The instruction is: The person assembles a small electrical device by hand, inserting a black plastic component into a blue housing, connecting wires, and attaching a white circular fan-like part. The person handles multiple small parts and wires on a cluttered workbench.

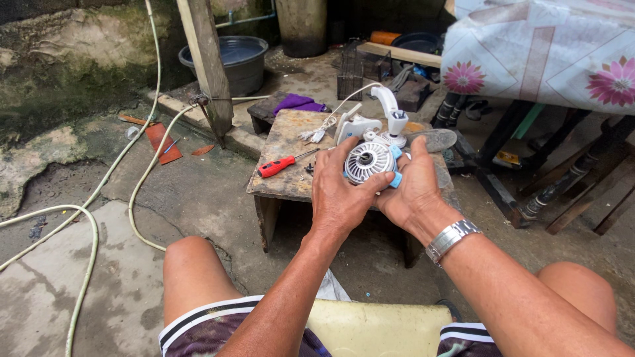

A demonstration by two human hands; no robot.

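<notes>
Both hands are cradling a round white vented fan motor housing (369, 162) with blue clips above a worn wooden stool (278, 178). The left hand (338, 192) is curling its fingers around it; the right hand (413, 188) is pressing fingers against its side. Behind, a red-handled screwdriver (276, 166) and white fan stand (390, 116) are lying on the stool.

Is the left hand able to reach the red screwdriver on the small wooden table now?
Probably yes, but not at once. The red screwdriver lies uncovered on the table, just left of the left hand. That hand, however, grips the round white fan part together with the right hand.
</notes>
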